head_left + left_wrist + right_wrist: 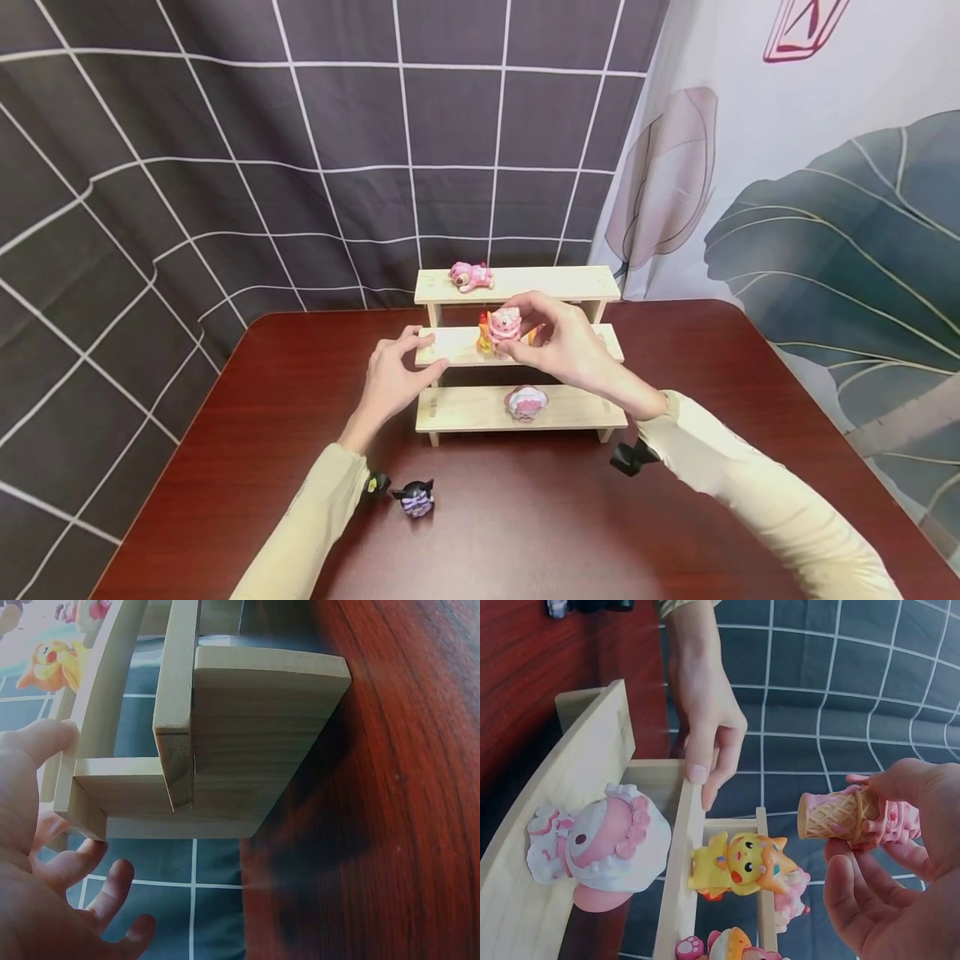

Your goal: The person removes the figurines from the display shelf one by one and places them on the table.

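The right hand (pixel 562 335) pinched a pink-topped tan waffle-cone figurine (pixel 844 815) upright in a narrow grip over the pale wooden three-tier stand (pixel 577 407), apparently leaving its base free. The left hand (pixel 392 372) pinched the middle plank's end, seemingly for steadiness. The tiers bore a lying pink figurine (pixel 471 277), a yellow orange-eared figurine (pixel 740 864) and, lowest, a white-hooded pink figurine (pixel 626 844).

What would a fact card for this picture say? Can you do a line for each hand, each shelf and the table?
Right hand: fingers pinch a pink cone toy
Left hand: holds the middle shelf's left end
Top shelf: pink toy, lying down
Middle shelf: yellow toy; another toy, partly seen
Bottom shelf: white-hooded toy
Table: black-and-purple toy
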`<state>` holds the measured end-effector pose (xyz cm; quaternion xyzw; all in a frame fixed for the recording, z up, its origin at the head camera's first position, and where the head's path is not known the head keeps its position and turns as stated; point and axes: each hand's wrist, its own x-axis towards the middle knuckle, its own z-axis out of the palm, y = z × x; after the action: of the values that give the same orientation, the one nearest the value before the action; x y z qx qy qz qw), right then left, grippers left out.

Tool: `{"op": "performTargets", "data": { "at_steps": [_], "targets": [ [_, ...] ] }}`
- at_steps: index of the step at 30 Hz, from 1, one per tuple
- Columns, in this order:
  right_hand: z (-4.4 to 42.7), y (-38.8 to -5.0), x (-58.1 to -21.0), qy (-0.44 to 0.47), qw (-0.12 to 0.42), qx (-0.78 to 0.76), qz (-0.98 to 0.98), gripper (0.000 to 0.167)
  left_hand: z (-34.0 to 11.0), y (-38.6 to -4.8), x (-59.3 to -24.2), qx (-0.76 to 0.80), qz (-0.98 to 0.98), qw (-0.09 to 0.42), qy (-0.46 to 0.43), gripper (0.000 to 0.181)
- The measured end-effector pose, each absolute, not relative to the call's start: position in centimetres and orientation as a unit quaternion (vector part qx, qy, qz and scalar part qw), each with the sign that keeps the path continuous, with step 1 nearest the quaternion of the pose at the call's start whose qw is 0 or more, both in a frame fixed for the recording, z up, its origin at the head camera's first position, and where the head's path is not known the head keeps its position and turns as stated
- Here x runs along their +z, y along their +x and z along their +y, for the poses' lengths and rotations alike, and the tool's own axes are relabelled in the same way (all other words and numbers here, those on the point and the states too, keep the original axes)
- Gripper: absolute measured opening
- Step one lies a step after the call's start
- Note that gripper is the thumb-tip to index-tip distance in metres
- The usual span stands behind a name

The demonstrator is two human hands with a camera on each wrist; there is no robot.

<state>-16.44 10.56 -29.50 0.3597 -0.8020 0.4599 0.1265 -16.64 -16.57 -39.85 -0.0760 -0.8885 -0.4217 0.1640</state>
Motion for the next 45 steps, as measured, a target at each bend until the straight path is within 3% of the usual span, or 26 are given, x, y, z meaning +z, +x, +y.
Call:
{"op": "performTargets", "data": {
  "at_steps": [18,45],
  "targets": [
    [10.2,-14.8,-30.4,0.355,0.078,0.490,-0.792,0.043,-16.6,-16.6,-39.9,-0.424,-0.886,0.171,-0.079,0.046],
    [9.5,-12.6,-32.7,0.385,0.071,0.501,-0.772,0.044,-16.5,-16.6,-39.8,-0.421,-0.887,0.172,-0.081,0.046]
  ]
}}
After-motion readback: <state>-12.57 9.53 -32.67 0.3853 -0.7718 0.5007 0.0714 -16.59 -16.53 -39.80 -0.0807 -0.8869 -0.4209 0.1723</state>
